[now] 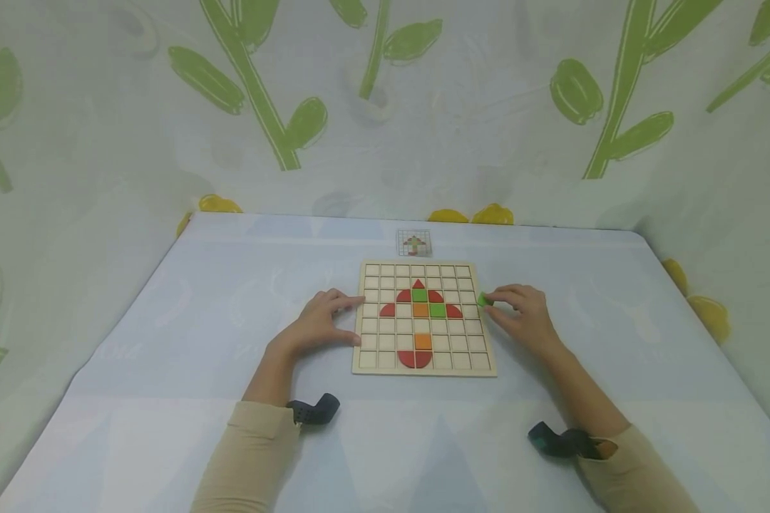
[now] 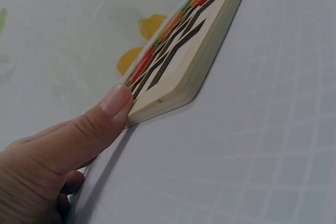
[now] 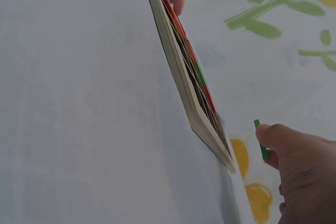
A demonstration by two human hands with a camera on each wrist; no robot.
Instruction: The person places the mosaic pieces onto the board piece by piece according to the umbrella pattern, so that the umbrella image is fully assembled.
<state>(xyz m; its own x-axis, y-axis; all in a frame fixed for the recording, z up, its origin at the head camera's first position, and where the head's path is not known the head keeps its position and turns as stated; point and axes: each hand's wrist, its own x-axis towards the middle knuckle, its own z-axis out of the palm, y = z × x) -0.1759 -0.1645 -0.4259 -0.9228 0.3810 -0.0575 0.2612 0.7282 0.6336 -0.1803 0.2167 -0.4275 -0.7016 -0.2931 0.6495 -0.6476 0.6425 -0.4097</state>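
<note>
A wooden grid board (image 1: 385,368) lies flat on the table. Set in its squares are a red triangle (image 1: 418,284), red quarter-round pieces (image 1: 407,359), green squares (image 1: 437,310) and orange squares (image 1: 423,342). My left hand (image 1: 317,322) is beside the board, thumb and forefinger spread and touching its left edge. In the left wrist view the thumb (image 2: 100,121) rests against the board's side near a corner. Just off the board's right edge, my right hand (image 1: 524,315) pinches a small green piece (image 3: 264,152) between thumb and fingers. Its full outline is partly hidden by the fingertips.
Behind the board lies a small pattern card (image 1: 413,243) showing a gridded coloured figure. The pale table (image 1: 167,370) meets a leaf-printed cloth backdrop (image 1: 475,128) at the back and sides. Dark wrist straps (image 1: 316,411) sit at both cuffs.
</note>
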